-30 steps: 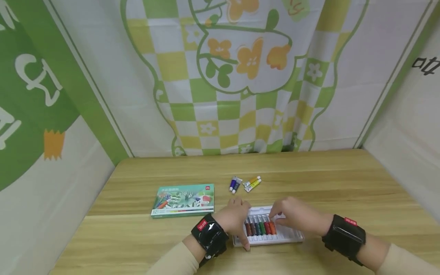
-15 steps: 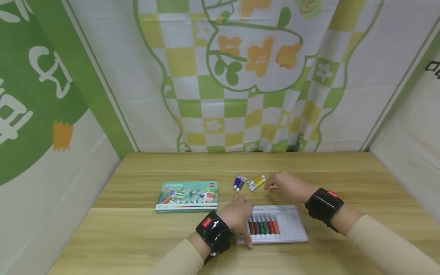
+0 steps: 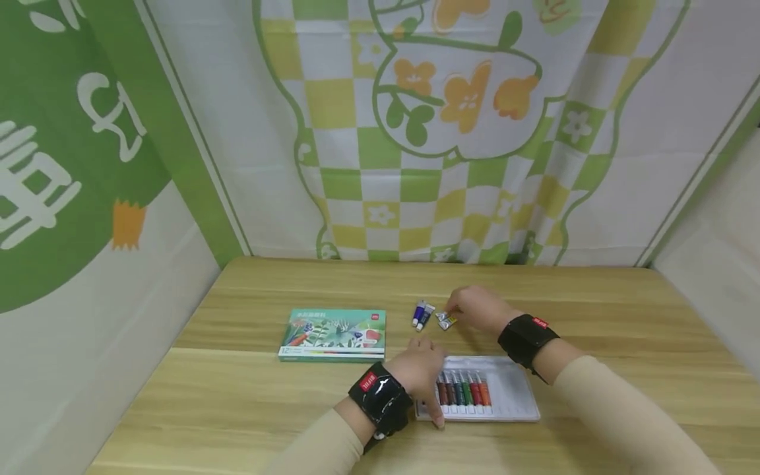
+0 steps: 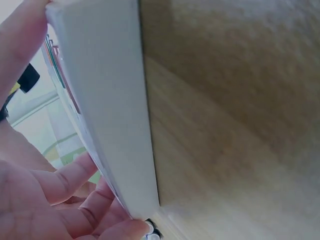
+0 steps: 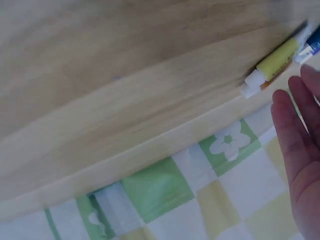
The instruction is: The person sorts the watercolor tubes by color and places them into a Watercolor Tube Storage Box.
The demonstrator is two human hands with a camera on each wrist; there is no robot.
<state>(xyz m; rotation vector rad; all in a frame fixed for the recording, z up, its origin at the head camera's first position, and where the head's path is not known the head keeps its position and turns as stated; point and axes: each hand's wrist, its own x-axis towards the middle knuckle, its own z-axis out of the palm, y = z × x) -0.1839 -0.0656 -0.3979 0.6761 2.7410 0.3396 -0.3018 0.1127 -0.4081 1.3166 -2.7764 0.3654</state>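
Observation:
My left hand (image 3: 420, 373) spans the left end of a white paint tray (image 3: 514, 397), thumb at the near edge and fingers at the far edge. In the left wrist view it grips the tray's end wall (image 4: 107, 110). A row of paint tubes (image 3: 464, 392), brown through green to orange, lies in the tray's left part, partly behind that hand. My right hand (image 3: 479, 309) is over two yellowish paint tubes (image 3: 444, 322) behind the tray, hiding most of them. In the right wrist view its extended fingers are beside the yellow tube (image 5: 280, 59), not curled round it.
Two dark blue and purple paint tubes (image 3: 423, 315) lie just left of the yellowish ones. A green illustrated paint box (image 3: 334, 336) lies flat on the wooden table (image 3: 237, 389) to the left. A checked curtain (image 3: 410, 191) hangs behind the table's far edge.
My right hand has gone from the tray, back past its far edge, then left to the yellowish tubes. My left hand keeps its hold on the tray. The head view has shifted right-to-left slightly.

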